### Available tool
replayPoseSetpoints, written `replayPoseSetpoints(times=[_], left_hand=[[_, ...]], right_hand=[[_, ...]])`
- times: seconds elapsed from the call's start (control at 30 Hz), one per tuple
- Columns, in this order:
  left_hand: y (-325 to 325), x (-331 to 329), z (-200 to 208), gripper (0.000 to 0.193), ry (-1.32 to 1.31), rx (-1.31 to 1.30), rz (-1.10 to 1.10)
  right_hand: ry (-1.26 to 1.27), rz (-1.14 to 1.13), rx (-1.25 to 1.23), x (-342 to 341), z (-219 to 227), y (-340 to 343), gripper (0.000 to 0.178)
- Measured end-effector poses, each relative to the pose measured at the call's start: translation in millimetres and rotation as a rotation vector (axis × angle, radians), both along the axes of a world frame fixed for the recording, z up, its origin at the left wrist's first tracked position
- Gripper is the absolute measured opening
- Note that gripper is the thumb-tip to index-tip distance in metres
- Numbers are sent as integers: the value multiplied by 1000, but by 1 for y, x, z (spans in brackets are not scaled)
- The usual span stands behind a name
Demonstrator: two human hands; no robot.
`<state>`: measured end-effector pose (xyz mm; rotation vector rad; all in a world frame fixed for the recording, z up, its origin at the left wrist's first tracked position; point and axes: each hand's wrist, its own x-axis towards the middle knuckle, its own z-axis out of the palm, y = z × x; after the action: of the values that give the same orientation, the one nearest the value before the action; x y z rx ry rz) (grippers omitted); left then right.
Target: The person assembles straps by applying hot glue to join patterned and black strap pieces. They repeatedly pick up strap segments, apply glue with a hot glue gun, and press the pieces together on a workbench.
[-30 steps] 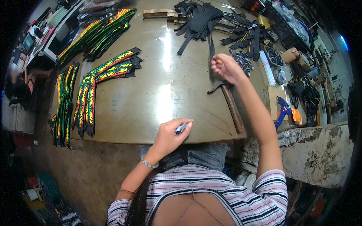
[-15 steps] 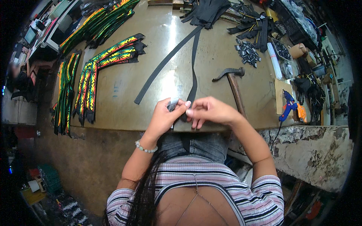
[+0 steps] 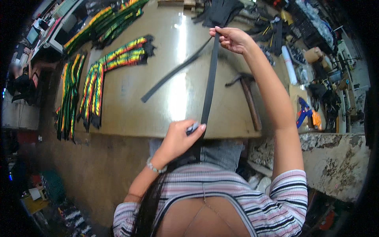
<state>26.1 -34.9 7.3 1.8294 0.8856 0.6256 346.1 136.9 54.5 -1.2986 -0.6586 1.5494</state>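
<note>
A black webbing strap [image 3: 211,81] is drawn taut between my hands, running away from me over the metal-topped table [image 3: 158,118]. My right hand [image 3: 233,40] pinches it toward the far side, close to a bundle of black straps [image 3: 224,14]. Near the front edge, my left hand [image 3: 179,138] is closed round the strap's near part. A small grey, shiny piece shows between the left fingers; its kind is unclear. Another strap end [image 3: 169,81] lies slanting on the table to the left. The hammer [image 3: 248,103] rests right of the strap.
Colourful patterned straps [image 3: 92,93] lie folded on the left, with more bundles [image 3: 106,29] behind them. On the right are a blue glue gun [image 3: 303,112], a white bundle of sticks [image 3: 289,65] and cardboard [image 3: 294,91]. Black crates and boxes line the far right.
My right hand has moved from beside the left hand to the far side of the table, stretching the strap. My left hand has shifted slightly toward me.
</note>
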Motion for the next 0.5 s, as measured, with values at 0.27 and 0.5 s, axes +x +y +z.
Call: replayPoseSetpoints(times=[0.27, 0.5], left_hand=[[9, 3, 4, 31, -113, -134, 69], [1, 0, 0, 29, -27, 18, 99]], right_hand=[[-206, -27, -63, 11, 25, 64, 27], [-504, 31, 76, -12, -4, 77, 36]])
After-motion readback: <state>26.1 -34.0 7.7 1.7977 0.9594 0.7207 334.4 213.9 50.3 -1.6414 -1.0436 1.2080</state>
